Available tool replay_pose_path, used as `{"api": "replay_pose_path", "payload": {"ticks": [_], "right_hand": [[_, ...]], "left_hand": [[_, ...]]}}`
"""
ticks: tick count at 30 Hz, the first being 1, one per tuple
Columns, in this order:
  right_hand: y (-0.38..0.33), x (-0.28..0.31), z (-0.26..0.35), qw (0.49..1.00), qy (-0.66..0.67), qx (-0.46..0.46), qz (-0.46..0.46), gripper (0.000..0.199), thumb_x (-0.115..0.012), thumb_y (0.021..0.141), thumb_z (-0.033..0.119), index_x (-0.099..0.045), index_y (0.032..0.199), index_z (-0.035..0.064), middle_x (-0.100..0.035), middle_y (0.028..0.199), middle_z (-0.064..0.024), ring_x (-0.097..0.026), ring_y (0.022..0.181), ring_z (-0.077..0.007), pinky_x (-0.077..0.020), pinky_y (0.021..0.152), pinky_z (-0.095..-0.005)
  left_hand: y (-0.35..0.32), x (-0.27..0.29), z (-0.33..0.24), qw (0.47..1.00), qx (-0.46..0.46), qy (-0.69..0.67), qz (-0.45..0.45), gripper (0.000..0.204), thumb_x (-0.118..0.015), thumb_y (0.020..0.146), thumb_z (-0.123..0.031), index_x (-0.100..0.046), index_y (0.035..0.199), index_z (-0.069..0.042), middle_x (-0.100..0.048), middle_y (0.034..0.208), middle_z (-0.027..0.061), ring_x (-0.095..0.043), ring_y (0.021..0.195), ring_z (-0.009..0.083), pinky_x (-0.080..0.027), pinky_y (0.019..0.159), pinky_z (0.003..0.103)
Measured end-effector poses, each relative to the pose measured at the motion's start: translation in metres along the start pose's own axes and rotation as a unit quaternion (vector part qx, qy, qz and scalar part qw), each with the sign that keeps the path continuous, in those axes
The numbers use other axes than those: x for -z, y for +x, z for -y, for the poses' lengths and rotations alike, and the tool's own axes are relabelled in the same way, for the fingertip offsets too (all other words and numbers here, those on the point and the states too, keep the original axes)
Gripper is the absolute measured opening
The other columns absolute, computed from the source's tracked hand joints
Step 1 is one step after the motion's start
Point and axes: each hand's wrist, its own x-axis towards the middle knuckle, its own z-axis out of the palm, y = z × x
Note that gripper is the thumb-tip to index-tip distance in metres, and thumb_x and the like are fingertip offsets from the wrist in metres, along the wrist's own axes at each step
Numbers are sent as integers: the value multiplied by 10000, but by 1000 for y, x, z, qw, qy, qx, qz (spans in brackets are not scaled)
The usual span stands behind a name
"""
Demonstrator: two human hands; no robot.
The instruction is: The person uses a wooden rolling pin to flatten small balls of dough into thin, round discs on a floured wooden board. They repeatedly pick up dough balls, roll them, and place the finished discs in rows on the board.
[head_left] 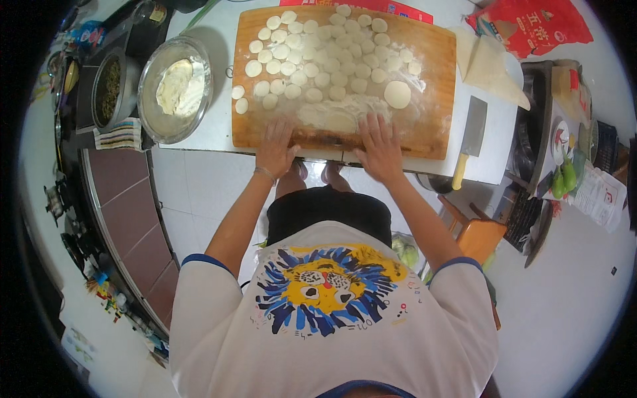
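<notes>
A dark wooden rolling pin (325,138) lies crosswise near the front edge of the floured wooden board (424,142). My left hand (275,147) rests over its left end, fingers stretched forward. Over the right end lies my right hand (381,147), its fingers likewise extended and slightly spread. Just beyond the pin, a flat dough round (340,121) sits in loose flour. Several small dough discs (322,79) cover the far part of the board. One larger rolled wrapper (397,95) lies apart at the right.
Left of the board stands a clear bowl with a dough lump (175,89), beside a pot of dark green filling (109,86). A cleaver (473,126) lies at the right, its yellow handle over the table edge. Behind it are a pale cloth (494,69) and a red bag (534,26).
</notes>
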Motion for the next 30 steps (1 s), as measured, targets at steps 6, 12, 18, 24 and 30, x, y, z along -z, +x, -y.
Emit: {"api": "replay_pose_path", "payload": {"ticks": [6, 12, 18, 24, 30], "right_hand": [[41, 5, -13, 998, 47, -27, -15, 509, -628, 854, 358, -520, 1247, 53, -494, 1292, -184, -443, 1241, -352, -299, 1062, -527], [16, -26, -32, 989, 96, 0, -111, 317, -652, 852, 262, -551, 1068, 52, -562, 1049, -162, -564, 989, -356, -461, 844, -465], [13, 10, -35, 982, 148, -64, -94, 365, -687, 852, 309, -570, 1090, 59, -590, 1020, -157, -613, 851, -347, -511, 679, -436], [-11, 6, -65, 934, 278, -162, -155, 338, -725, 846, 318, -644, 1015, 37, -642, 809, -164, -636, 697, -307, -510, 645, -367], [-46, 12, -81, 875, 350, -238, -235, 234, -699, 889, 225, -645, 966, 11, -627, 763, -91, -573, 661, -165, -476, 631, -295]], "left_hand": [[71, 21, -6, 992, 44, 55, -103, 689, -590, 881, -321, -338, 1461, -46, -374, 1488, 192, -322, 1384, 377, -237, 1140, 493], [29, -5, -61, 947, -123, -45, -292, 345, -614, 862, -194, -583, 1173, -47, -576, 1218, 145, -550, 1117, 367, -420, 968, 472], [60, -20, -84, 990, -98, -27, -98, 266, -578, 795, -115, -594, 1050, -42, -585, 1083, 111, -595, 999, 285, -504, 793, 382], [71, -31, -90, 961, -169, 16, -220, 296, -548, 813, -116, -605, 1094, -44, -583, 1081, 109, -591, 964, 271, -500, 774, 407], [101, -22, -102, 998, 54, 25, 21, 222, -605, 795, -138, -613, 1006, -71, -616, 908, 103, -597, 936, 302, -486, 817, 426]]}}
